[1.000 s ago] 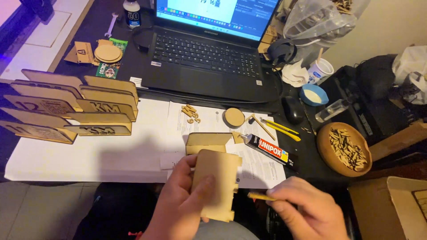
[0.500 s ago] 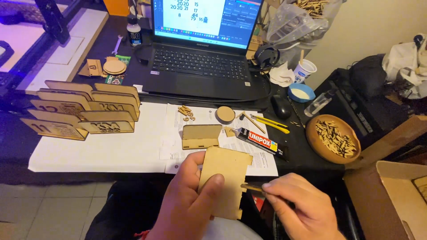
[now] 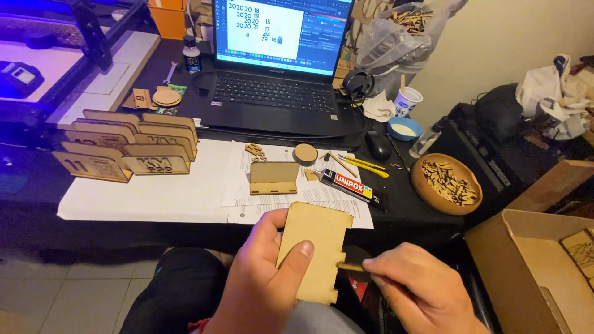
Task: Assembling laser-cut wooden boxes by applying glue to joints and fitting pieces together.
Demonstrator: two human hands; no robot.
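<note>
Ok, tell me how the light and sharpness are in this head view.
Head view: dim warm room light, with the brightest patch the laptop screen, slightly blown out; blue-violet glow at the upper left over the machine bed. The left hand and its wooden panel are fairly sharp, as is the right hand; edges curve from wide-angle distortion.

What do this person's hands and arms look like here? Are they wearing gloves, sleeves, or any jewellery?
Both hands are bare, with no gloves. The left hand shows short, trimmed nails and no ring on the fingers in view; its wrist is bare down to the picture's edge. The right hand also shows no ring, watch or sleeve. Neither forearm is really in view, so whether sleeves begin higher up cannot be told.
</note>
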